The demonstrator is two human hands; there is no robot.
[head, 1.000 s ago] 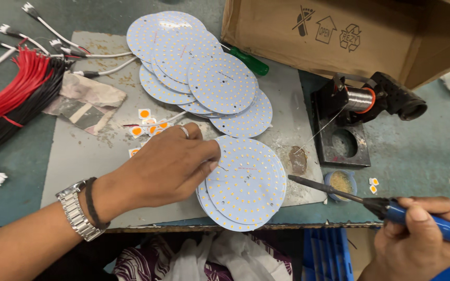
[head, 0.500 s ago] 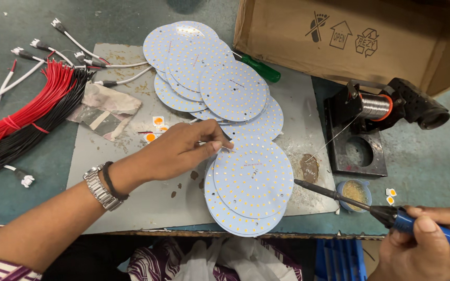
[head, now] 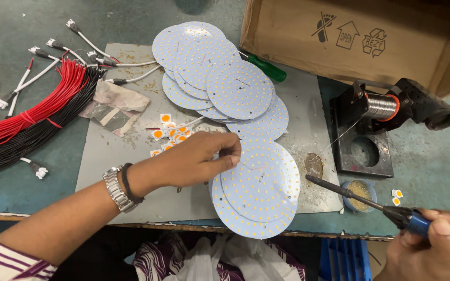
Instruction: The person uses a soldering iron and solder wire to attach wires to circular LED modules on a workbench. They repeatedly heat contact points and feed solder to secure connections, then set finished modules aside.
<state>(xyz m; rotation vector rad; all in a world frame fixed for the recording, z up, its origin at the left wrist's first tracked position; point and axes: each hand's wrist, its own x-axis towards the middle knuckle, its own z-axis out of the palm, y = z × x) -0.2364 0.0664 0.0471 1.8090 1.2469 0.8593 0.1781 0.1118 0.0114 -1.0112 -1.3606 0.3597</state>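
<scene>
The left hand reaches across the grey metal work sheet, its fingertips pinched together at the edge of the top round white LED board, which lies on a short stack of the same boards at the near edge of the bench. Whether the pinch holds a thin wire or a small part is hard to tell; something fine and reddish seems to cross the board there.

The right hand is closed around the blue-handled soldering iron, whose dark tip hangs just right of the board, near the small blue pot of yellowish flux.

Behind lie a fan of more LED boards, scattered small orange-and-white chips, a bundle of red and black wires, a black stand with a solder spool, a green-handled screwdriver and a brown cardboard box.

The risks, as I judge them: the hot tip sits close to the pinching fingers, so a slip could burn them, and the stack overhangs the bench edge, so a nudge could tip it off.
</scene>
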